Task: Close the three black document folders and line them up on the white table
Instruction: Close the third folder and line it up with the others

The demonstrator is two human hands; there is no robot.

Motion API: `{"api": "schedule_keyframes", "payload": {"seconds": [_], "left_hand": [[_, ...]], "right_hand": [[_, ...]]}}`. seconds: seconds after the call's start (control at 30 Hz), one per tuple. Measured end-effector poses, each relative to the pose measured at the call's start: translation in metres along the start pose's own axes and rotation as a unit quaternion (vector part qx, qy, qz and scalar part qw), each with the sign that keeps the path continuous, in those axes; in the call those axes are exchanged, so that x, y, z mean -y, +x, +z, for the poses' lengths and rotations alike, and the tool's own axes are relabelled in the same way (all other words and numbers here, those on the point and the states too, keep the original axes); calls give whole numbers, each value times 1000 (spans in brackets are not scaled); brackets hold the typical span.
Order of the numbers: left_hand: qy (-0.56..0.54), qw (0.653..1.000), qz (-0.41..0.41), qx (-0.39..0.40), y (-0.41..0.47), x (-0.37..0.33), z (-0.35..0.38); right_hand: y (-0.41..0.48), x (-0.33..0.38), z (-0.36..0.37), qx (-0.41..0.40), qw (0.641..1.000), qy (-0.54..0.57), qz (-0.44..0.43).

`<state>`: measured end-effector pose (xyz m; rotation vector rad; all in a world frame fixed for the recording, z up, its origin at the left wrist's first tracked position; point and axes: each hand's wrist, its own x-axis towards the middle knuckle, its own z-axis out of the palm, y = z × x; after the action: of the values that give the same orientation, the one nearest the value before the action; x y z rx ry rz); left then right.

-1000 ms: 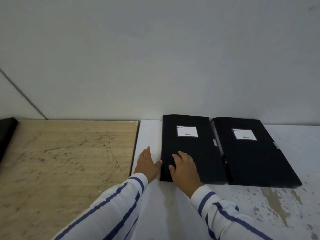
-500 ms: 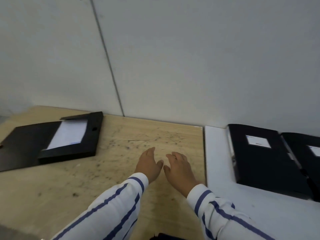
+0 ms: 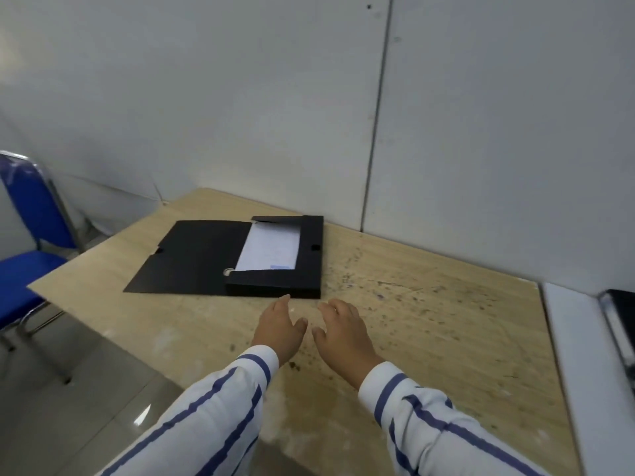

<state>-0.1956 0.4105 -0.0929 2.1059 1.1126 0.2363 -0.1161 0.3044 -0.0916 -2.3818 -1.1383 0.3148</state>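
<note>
Wooden table (image 3: 429,338) fills most of the view, stained & speckled; white table (image 3: 577,355) butts against its right side, only a strip showing; blue chair (image 3: 31,235) off to the left on the tiled floor.

Progress, judged from what's visible: one open folder (image 3: 237,257) lies on the wooden table w/ lid flap spread flat to the left, so it's neither closed nor moved across; at the far right edge a dark folder edge (image 3: 622,310) sits on the white table, prob. one already placed, but it's cut off & can't tell if shut or how many are there. So at least this one is left: fold lid over, carry to the white table, line up w/ the rest.

Open folder look: flat black box type, shallow tray on the right w/ white paper (image 3: 268,250) inside, thin flap on the left w/ a notch at its outer edge, small round hole near the spine; lies askew to the table edge.

Left hand (image 3: 278,329) & right hand (image 3: 343,333) both empty, fingers loosely spread, palms down, side by side just short of the folder's near edge; left fingertips (image 3: 285,298) about at the tray's front wall, contact unclear; striped sleeves below.
</note>
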Motion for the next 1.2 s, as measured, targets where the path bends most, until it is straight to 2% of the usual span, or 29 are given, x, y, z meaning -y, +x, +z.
{"api": "schedule_keyframes", "payload": {"seconds": [0.17,0.57,0.83,1.2], "left_hand": [[-26,997,-58,-36,36,39,-24],[-45,984,-163,-58,139,136,-95],[-38,975,-214,-52,196,196,-153],[62,951,-298,-54,253,247,-205]], "right_hand": [[45,33,35,29,999,-5,-40],[167,100,105,102,990,-30,-92],[205,117,144,109,990,-84,-33],[218,125,173,71,992,-90,49]]}}
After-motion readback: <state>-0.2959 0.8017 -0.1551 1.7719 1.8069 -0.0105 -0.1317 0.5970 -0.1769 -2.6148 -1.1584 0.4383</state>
